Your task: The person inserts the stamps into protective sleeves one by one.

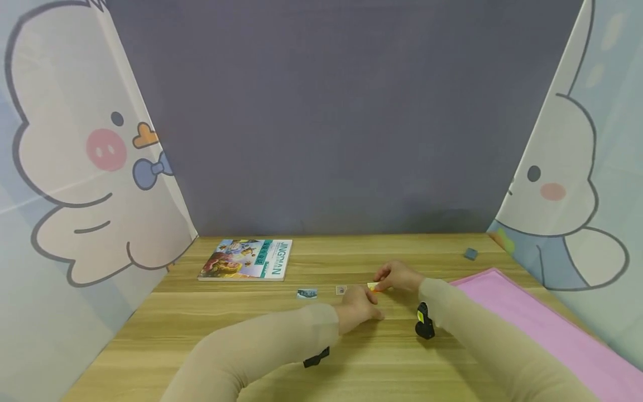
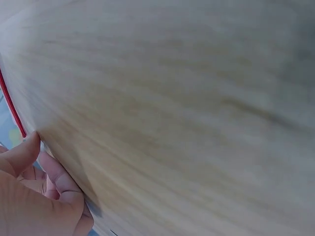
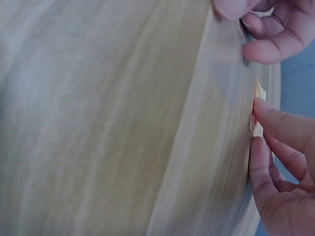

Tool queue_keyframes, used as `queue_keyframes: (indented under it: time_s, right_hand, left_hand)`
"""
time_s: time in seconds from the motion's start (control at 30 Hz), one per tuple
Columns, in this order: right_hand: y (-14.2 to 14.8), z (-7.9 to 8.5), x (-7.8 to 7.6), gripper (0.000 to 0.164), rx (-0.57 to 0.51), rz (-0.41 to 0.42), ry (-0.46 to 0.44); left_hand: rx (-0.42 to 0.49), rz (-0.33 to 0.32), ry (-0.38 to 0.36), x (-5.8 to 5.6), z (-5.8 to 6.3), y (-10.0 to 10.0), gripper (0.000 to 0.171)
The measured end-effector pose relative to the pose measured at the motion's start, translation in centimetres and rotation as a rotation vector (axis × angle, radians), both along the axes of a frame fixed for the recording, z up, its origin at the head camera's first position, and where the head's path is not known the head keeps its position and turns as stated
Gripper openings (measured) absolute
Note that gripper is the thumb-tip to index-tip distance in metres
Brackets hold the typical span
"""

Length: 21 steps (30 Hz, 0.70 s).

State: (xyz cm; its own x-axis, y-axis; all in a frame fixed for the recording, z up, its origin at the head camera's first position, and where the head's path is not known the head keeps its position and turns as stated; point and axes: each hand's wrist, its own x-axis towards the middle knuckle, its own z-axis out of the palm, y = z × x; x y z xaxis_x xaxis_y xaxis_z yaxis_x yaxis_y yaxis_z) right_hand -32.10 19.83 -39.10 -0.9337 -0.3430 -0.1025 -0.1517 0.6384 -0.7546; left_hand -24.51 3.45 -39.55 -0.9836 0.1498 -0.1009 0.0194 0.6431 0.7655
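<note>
My right hand [image 1: 399, 276] pinches a small yellow-and-red stamp-like paper [image 1: 373, 286] at the table top. In the right wrist view its thumb lies on the paper [image 3: 259, 110], with a fingertip at the edge. Just nearer and to the left, my left hand [image 1: 358, 306] hovers low over or rests on the table; contact is unclear. Its fingers are loosely bent and hold nothing visible. Left of the yellow paper lie a small pale paper with a grey picture [image 1: 341, 290] and a wider bluish picture paper [image 1: 307, 293].
At the back left lies a picture book [image 1: 246, 259]. A pink tray or mat [image 1: 532, 318] with a raised rim covers the right side of the wooden table [image 1: 251, 346]. Near the back right corner is a small blue-grey block [image 1: 470, 254]. A dark panel [image 1: 341, 123] stands behind.
</note>
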Motion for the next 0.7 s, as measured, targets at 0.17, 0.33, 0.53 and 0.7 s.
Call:
queue_keyframes:
  time_s: [0.17, 0.33, 0.53, 0.7]
  right_hand:
    - [-0.21, 0.23, 0.02, 0.014, 0.001, -0.007, -0.009]
    - [-0.28, 0.12, 0.18, 0.014, 0.001, -0.009, 0.015]
    - [-0.26, -0.08, 0.4, 0.012, -0.024, -0.026, 0.025]
    - [-0.1, -0.67, 0.37, 0.01, -0.09, -0.033, 0.008]
  left_hand:
    - [0.016, -0.019, -0.02, -0.06, 0.28, -0.15, 0.027]
    - [0.016, -0.017, -0.031, -0.04, 0.58, -0.26, 0.027]
    - [0.09, -0.04, -0.045, 0.15, 0.74, -0.36, 0.024]
    - [0.129, -0.097, -0.061, 0.2, 1.02, -0.84, 0.021]
